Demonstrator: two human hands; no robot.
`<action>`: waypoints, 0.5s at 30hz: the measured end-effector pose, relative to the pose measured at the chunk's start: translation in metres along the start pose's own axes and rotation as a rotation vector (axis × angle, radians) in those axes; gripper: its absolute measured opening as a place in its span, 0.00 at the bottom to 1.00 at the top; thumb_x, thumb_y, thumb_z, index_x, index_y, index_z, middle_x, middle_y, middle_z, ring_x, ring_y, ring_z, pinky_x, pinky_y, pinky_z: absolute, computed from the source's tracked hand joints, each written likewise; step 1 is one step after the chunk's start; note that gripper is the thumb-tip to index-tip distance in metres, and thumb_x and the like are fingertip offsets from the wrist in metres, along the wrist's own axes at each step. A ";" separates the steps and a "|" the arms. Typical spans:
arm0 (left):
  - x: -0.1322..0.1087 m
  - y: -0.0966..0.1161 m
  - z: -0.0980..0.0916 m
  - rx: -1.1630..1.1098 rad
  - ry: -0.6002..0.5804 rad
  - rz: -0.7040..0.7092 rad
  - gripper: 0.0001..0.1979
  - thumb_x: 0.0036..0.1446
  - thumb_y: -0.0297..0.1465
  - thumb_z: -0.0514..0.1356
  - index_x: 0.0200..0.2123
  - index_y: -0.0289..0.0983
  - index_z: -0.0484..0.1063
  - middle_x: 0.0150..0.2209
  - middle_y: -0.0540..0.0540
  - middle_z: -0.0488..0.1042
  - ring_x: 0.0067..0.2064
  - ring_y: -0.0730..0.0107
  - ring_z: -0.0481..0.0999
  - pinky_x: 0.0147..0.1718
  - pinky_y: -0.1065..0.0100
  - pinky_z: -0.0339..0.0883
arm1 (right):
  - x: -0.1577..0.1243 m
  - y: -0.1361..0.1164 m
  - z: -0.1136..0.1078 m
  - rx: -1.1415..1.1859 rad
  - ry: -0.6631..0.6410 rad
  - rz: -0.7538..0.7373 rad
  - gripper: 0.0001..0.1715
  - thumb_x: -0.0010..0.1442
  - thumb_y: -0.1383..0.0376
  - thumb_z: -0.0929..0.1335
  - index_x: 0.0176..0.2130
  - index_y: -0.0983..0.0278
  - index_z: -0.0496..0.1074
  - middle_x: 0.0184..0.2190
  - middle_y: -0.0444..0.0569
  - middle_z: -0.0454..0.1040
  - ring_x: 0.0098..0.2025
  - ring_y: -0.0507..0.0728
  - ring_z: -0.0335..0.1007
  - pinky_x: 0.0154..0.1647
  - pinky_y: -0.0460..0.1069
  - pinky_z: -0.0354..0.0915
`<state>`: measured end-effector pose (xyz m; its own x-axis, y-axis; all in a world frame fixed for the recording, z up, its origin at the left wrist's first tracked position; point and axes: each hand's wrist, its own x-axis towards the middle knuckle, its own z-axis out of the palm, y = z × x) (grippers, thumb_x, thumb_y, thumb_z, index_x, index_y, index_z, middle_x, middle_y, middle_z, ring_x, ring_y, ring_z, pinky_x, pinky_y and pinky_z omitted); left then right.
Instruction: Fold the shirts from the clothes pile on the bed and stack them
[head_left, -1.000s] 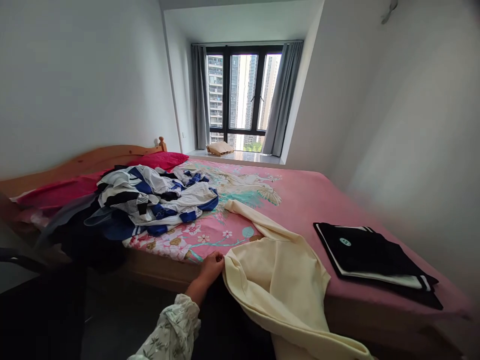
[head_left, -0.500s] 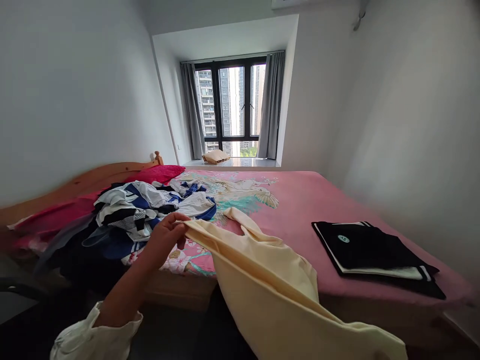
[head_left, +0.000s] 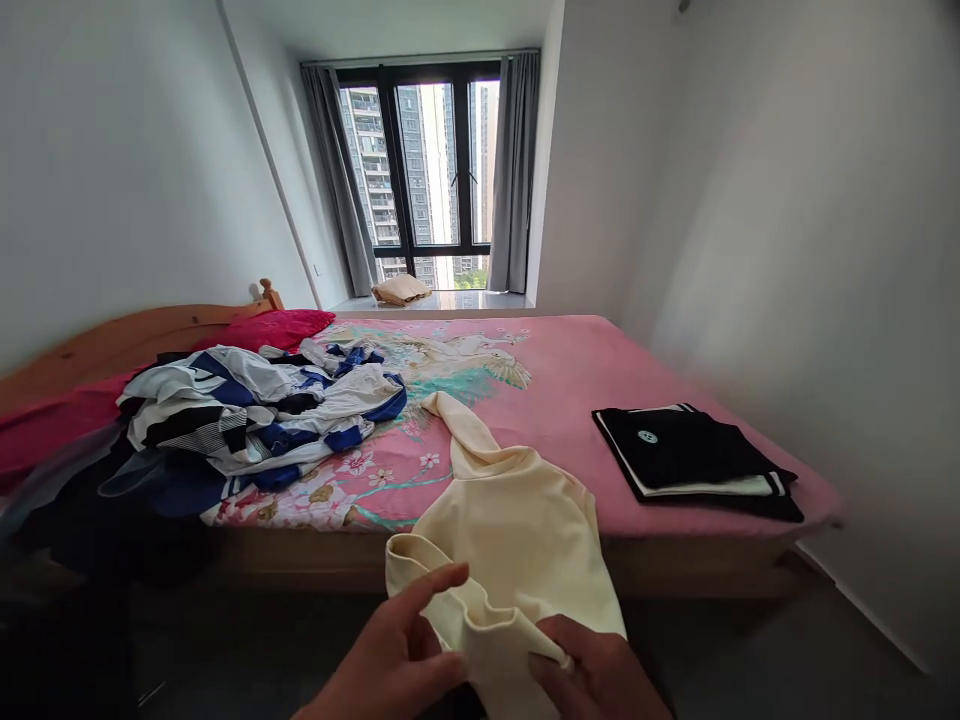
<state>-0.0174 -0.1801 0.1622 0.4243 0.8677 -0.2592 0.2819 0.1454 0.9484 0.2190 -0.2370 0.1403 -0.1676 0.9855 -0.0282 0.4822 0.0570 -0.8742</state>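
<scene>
A cream garment lies partly on the pink bed, one sleeve stretched toward the window, its near part hanging over the bed's front edge. My left hand is beside the near edge of the cloth, its index finger and thumb apart around a loose fold. My right hand pinches the hem between thumb and fingers at the bottom centre.
A heap of white, blue and black clothes covers the bed's left side. Folded black clothes lie on the right side of the pink sheet. A beige folded item sits on the window sill.
My left hand has moved down and right, releasing the corner it held. My right hand has come into view on the hem. The garment's near part has been drawn together, and the view has shifted.
</scene>
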 end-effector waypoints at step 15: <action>0.013 0.005 -0.004 -0.101 0.073 -0.048 0.20 0.45 0.49 0.63 0.32 0.38 0.72 0.24 0.49 0.72 0.28 0.69 0.73 0.25 0.71 0.65 | -0.021 0.009 -0.070 -0.045 0.143 0.111 0.22 0.58 0.56 0.62 0.50 0.62 0.69 0.37 0.47 0.76 0.38 0.55 0.72 0.41 0.46 0.65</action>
<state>-0.0141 -0.1658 0.1645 0.3480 0.8901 -0.2943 0.2107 0.2316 0.9497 0.2870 -0.2462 0.1668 0.0107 0.9986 -0.0511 0.5295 -0.0490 -0.8469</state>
